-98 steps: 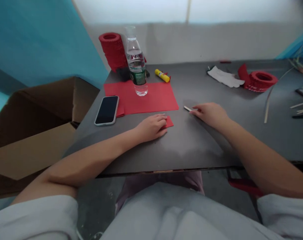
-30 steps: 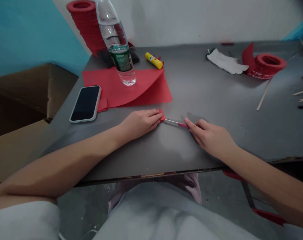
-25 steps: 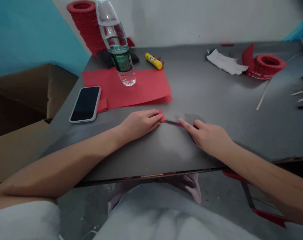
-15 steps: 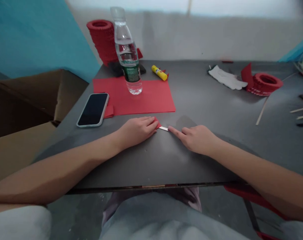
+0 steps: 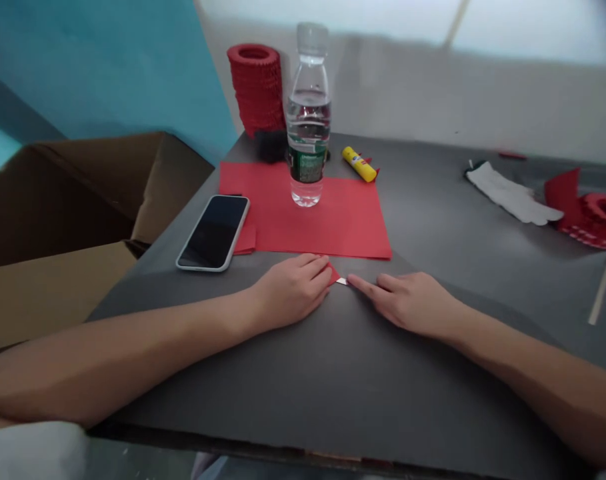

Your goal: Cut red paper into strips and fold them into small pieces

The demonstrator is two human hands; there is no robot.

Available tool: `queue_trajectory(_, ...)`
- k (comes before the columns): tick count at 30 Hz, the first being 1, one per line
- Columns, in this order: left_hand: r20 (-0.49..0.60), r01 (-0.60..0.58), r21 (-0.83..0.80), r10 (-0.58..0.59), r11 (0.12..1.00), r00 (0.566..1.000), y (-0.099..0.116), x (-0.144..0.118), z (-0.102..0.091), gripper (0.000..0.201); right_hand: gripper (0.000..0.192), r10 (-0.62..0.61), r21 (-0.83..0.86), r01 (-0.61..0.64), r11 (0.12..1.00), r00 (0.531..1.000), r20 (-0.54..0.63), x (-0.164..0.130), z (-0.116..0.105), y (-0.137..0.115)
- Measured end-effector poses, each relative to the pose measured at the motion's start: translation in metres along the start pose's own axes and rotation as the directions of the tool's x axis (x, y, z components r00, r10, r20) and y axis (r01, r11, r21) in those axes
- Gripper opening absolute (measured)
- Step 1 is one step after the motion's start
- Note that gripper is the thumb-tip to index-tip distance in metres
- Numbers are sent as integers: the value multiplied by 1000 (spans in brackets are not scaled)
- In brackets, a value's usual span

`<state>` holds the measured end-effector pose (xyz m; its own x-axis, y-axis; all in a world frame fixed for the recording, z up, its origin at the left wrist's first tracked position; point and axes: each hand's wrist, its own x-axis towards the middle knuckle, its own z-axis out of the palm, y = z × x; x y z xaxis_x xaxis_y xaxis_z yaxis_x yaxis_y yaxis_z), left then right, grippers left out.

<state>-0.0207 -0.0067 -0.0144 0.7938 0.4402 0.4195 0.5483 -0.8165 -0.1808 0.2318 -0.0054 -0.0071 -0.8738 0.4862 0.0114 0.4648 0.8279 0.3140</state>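
My left hand (image 5: 297, 288) lies on the grey table with its fingers stretched out over a small folded piece of red paper (image 5: 334, 274). Most of that paper is hidden beneath the fingers; only a pointed corner shows. From this corner a short white strip (image 5: 342, 281) sticks out to the right. My right hand (image 5: 415, 301) has its index finger extended, and the fingertip touches the strip's outer end. The other fingers of the right hand are loosely bent, with nothing visible in them.
Beyond the hands, a water bottle (image 5: 309, 127) stands upright on red sheets (image 5: 347, 220). A phone (image 5: 215, 233) lies left, near a cardboard box (image 5: 153, 180). Farther back are a yellow glue stick (image 5: 359, 164), stacked red rings (image 5: 257, 90) and a white glove (image 5: 513, 195).
The view has swung, so things appear farther right and lower. Less of the white strip shows between the red paper and my right fingertip. My left hand still covers the paper.
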Motion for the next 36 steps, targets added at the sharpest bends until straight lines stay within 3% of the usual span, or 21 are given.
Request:
queue_trajectory(12, 37, 31, -142, -26, 989, 999, -8, -3, -1, 24, 56, -31, 67, 22, 998, 990, 136, -13, -13, -5)
queue_trajectory(20, 49, 38, -144, -31, 989, 998, -8, -4, 0, 25, 50, -24, 72, 19, 997, 997, 71, -9, -9, -4)
queue_trajectory(28, 60, 31, -131, -24, 991, 998, -8, -4, 0, 25, 48, -16, 77, 9, 997, 997, 82, -5, -9, -2)
queue_trajectory(36, 71, -18, -303, 41, 953, 997, -10, -6, 2, 27, 48, -41, 67, 37, 997, 998, 54, -28, -8, -11)
